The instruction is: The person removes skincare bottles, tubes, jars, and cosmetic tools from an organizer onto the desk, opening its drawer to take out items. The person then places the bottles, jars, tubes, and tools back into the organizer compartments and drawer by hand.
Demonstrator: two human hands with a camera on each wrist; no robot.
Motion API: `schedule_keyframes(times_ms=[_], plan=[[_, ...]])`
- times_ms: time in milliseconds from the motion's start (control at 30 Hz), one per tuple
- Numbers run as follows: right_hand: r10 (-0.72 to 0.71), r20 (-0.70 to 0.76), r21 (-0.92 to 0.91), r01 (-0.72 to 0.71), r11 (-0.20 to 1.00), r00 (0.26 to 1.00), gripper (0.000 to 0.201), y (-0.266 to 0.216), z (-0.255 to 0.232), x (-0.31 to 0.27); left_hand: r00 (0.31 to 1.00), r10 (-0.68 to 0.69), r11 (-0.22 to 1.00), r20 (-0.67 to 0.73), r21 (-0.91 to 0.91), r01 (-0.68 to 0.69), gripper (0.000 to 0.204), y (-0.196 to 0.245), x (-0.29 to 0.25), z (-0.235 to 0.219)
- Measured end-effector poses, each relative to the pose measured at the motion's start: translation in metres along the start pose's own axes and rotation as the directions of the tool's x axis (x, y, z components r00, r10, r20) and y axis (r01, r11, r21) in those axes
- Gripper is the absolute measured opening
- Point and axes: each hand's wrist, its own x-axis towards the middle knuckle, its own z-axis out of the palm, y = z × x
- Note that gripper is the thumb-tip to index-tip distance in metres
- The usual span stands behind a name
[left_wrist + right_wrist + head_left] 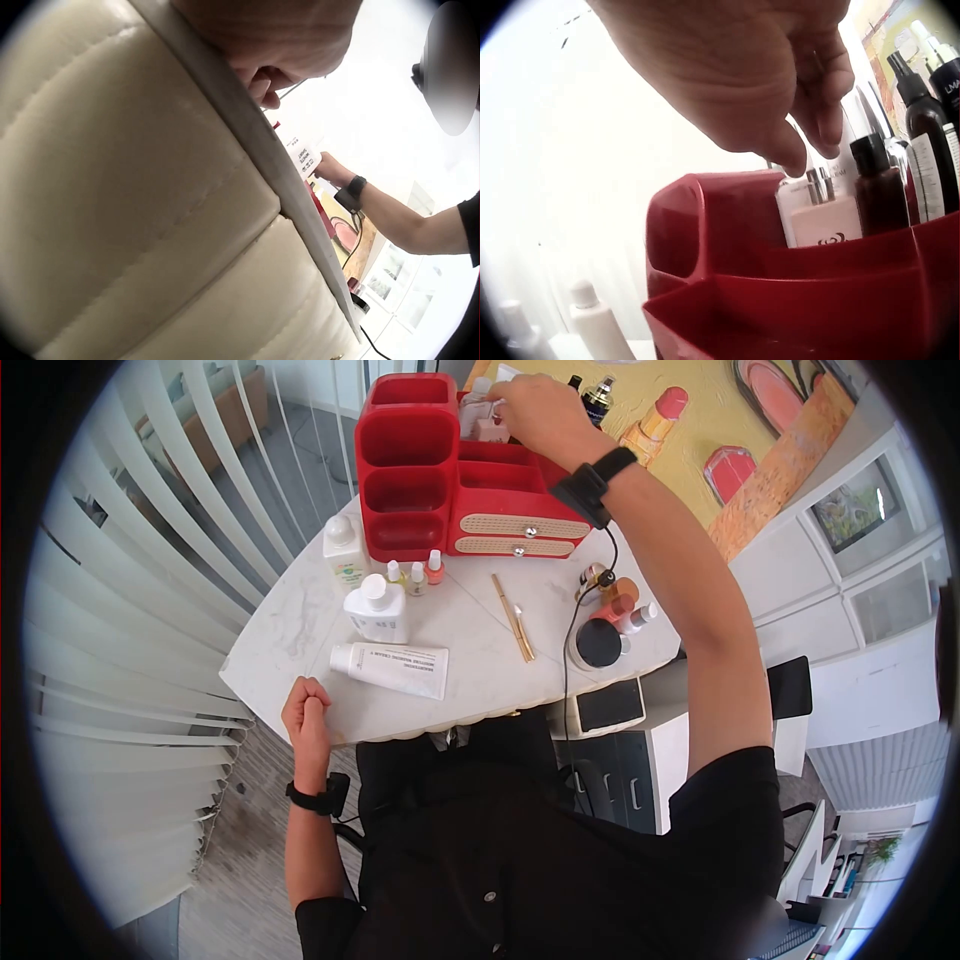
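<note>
My right hand [545, 420] reaches over the back of the red organizer [405, 490]. In the right wrist view its thumb and bent fingers [829, 139] are just above a pink bottle with a silver cap [825, 221], with a gap between them; whether a fingertip touches a bottle behind is unclear. A dark brown bottle [881, 195] stands beside the pink one. My left hand [308, 715] rests, loosely curled and holding nothing, at the table's front left edge, near a white tube [400, 670].
White bottles [378, 610] and small nail-polish bottles [418, 578] stand before the organizer. Gold sticks [513, 620] lie mid-table. A black-lidded jar [598, 645] and other cosmetics stand at the right; a cable [567, 660] runs past them. Blinds hang at the left.
</note>
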Motion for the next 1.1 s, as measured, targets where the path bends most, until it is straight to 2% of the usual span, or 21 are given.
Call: schedule_keyframes(times_ms=[33, 67, 133, 167, 300, 367, 433, 467, 600, 667, 700, 767, 900, 967, 1100], plan=[[0.017, -0.078, 0.013, -0.016, 1.0, 0.997, 0.02, -0.001, -0.011, -0.003, 1.0, 0.0, 1.0, 0.0, 0.007, 0.0, 0.016, 0.0, 0.0, 0.0], [0.022, -0.077, 0.013, -0.021, 1.0, 0.997, 0.02, -0.002, -0.023, -0.011, 1.0, -0.001, 1.0, 0.004, 0.009, 0.001, 0.016, 0.0, 0.0, 0.0], [0.025, -0.352, 0.197, 0.048, 0.979, 0.936, 0.011, -0.001, -0.052, -0.029, 1.0, 0.022, 0.999, -0.009, 0.041, -0.021, 0.016, 0.001, 0.0, 0.001], [0.126, -0.242, 0.165, -0.087, 0.982, 0.962, 0.022, 0.01, -0.047, -0.04, 1.0, 0.022, 0.999, -0.003, 0.043, -0.022, 0.016, 0.001, 0.0, 0.001], [0.235, -0.283, 0.255, -0.164, 0.953, 0.93, 0.019, 0.016, -0.083, -0.108, 0.999, 0.048, 0.997, -0.016, 0.055, -0.047, 0.016, -0.002, 0.001, 0.001], [0.351, -0.182, 0.285, -0.293, 0.913, 0.918, 0.019, 0.025, -0.094, -0.145, 0.999, 0.04, 0.998, 0.002, 0.057, -0.04, 0.016, -0.006, 0.002, -0.001], [0.405, -0.136, 0.307, -0.351, 0.885, 0.904, 0.019, 0.038, -0.1, -0.18, 0.999, 0.008, 1.0, -0.036, 0.013, -0.008, 0.017, -0.011, 0.002, -0.002], [0.438, -0.104, 0.338, -0.382, 0.86, 0.893, 0.018, 0.044, -0.103, -0.198, 1.0, -0.002, 1.0, -0.012, 0.014, 0.002, 0.017, -0.011, 0.001, -0.001], [0.509, -0.069, 0.358, -0.455, 0.816, 0.858, 0.017, 0.046, -0.111, -0.251, 0.998, 0.024, 0.999, -0.058, 0.031, -0.022, 0.019, -0.009, 0.003, 0.0], [0.556, 0.021, 0.376, -0.522, 0.766, 0.831, 0.018, 0.039, -0.114, -0.27, 0.996, 0.017, 0.999, -0.083, 0.047, -0.014, 0.019, -0.007, 0.003, 0.001], [0.561, 0.022, 0.374, -0.527, 0.763, 0.827, 0.018, 0.035, -0.115, -0.276, 0.997, 0.016, 0.999, -0.077, 0.049, -0.013, 0.019, -0.008, 0.004, 0.001], [0.611, 0.193, 0.331, -0.637, 0.696, 0.768, 0.028, 0.024, -0.115, -0.284, 0.996, 0.009, 1.0, -0.083, 0.022, -0.007, 0.019, -0.011, 0.004, -0.001], [0.616, 0.275, 0.287, -0.675, 0.68, 0.738, 0.039, 0.011, -0.108, -0.292, 0.997, 0.004, 0.999, -0.078, 0.032, -0.002, 0.019, -0.005, 0.003, 0.001], [0.585, 0.291, 0.29, -0.652, 0.7, 0.757, 0.049, 0.009, -0.104, -0.295, 0.997, 0.005, 0.999, -0.071, 0.037, -0.002, 0.019, -0.005, 0.003, 0.001], [0.569, 0.286, 0.269, -0.634, 0.725, 0.771, 0.055, 0.011, -0.094, -0.307, 0.998, 0.008, 1.0, -0.069, 0.025, -0.007, 0.019, -0.004, 0.003, 0.002]])
